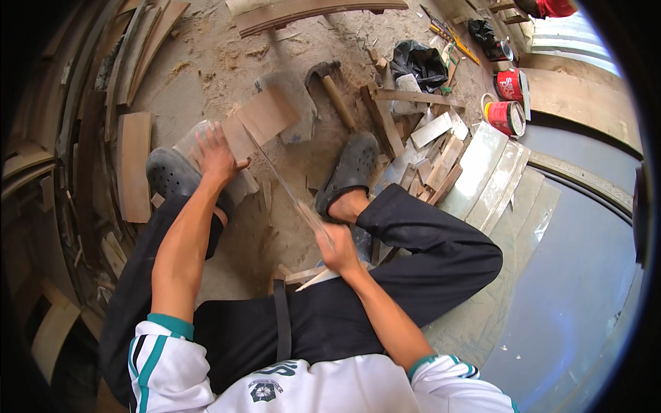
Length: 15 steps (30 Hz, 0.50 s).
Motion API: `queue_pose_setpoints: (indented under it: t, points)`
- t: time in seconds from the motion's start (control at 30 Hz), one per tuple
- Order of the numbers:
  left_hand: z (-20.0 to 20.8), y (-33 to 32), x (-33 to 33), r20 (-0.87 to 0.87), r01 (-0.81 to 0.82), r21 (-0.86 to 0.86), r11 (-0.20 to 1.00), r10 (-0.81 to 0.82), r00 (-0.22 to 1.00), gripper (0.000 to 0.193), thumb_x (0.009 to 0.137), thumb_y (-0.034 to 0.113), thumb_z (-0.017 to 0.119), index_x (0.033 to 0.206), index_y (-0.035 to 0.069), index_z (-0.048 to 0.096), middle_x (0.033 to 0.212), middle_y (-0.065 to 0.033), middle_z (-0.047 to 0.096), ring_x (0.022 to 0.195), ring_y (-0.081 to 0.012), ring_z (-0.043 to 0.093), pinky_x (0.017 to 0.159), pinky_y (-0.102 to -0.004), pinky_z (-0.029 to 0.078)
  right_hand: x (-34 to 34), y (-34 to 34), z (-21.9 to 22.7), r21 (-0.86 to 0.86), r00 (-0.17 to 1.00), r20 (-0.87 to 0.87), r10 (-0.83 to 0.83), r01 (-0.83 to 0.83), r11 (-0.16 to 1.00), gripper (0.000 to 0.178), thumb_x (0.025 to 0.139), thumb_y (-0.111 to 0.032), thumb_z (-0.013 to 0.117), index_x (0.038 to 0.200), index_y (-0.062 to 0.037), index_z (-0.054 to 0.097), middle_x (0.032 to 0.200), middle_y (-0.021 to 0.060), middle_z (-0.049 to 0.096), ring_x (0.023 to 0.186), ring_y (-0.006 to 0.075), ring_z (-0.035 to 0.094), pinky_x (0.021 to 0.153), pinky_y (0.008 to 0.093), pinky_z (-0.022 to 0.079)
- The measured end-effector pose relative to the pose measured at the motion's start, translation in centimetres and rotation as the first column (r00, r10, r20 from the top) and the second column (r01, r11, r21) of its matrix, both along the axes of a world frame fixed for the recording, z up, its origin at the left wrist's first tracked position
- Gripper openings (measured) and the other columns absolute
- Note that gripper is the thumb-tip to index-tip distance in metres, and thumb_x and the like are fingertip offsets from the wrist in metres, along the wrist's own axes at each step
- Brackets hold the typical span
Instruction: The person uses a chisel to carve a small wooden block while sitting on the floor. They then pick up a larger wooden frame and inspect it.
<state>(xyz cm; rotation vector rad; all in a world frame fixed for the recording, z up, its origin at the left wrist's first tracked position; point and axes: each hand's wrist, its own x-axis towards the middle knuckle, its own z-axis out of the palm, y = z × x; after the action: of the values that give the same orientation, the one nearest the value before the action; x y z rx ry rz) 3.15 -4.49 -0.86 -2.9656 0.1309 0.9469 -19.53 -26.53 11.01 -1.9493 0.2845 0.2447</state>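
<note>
A short flat wooden board [270, 118] lies across two pale blocks, a left one [241, 187] and a right one [297, 110]. My left hand [216, 153] presses on the board's left end with its fingers spread. My right hand [337, 246] is wrapped round the wooden handle of a handsaw [279, 177]. The saw's thin blade runs up and left to the board's near edge, close to my left hand; the handle is slightly smeared by motion. Whether the blade has cut into the wood I cannot tell.
A hammer [335, 96] leans beside my right clog [350, 168]. Offcuts [441, 162] are heaped to the right, near a black plastic bag [418, 65] and red cans [506, 118]. Long boards [134, 165] stand at left; another plank [313, 15] lies at the far side. Sawdust covers the floor.
</note>
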Motion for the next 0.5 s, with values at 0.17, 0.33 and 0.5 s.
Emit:
queue_pose_setpoints:
  t: [0.17,0.33,0.5]
  points:
    - [0.4,-1.1,-0.1,-0.032,0.026,-0.01,1.0,-0.027,0.999,0.131,0.068,0.057,0.081,0.155,0.008,-0.005,0.161,-0.0197,0.006,0.147,-0.0469,-0.001,0.114,-0.0652,0.012,3.7,2.4,-4.8,-0.102,0.995,0.071,-0.075,0.082,0.991,0.025,0.086,-0.018,0.057,0.073,0.0028,0.058,0.067,0.0272,0.056,0.062,0.0461,0.057,0.055,0.0484,0.042]
    - [0.5,0.3,-0.3,-0.015,-0.013,0.011,1.0,0.013,1.0,0.13,0.069,0.053,0.082,0.155,0.008,-0.004,0.16,-0.0196,0.007,0.147,-0.0466,-0.001,0.114,-0.0644,0.013,-1.2,0.1,1.9,-0.025,0.999,-0.038,-0.015,0.014,1.0,0.027,0.085,-0.017,0.058,0.066,0.0018,0.053,0.064,0.0281,0.053,0.062,0.0454,0.057,0.056,0.0481,0.043]
    - [-0.5,-0.6,-0.2,0.018,0.028,-0.031,0.999,-0.027,0.999,0.131,0.068,0.053,0.083,0.155,0.007,-0.004,0.16,-0.0201,0.007,0.147,-0.047,0.0,0.114,-0.0651,0.012,4.2,3.0,-5.7,-0.038,0.993,0.057,-0.101,0.103,0.994,0.029,0.086,-0.021,0.056,0.069,0.0021,0.056,0.069,0.0284,0.056,0.067,0.048,0.057,0.059,0.0506,0.043]
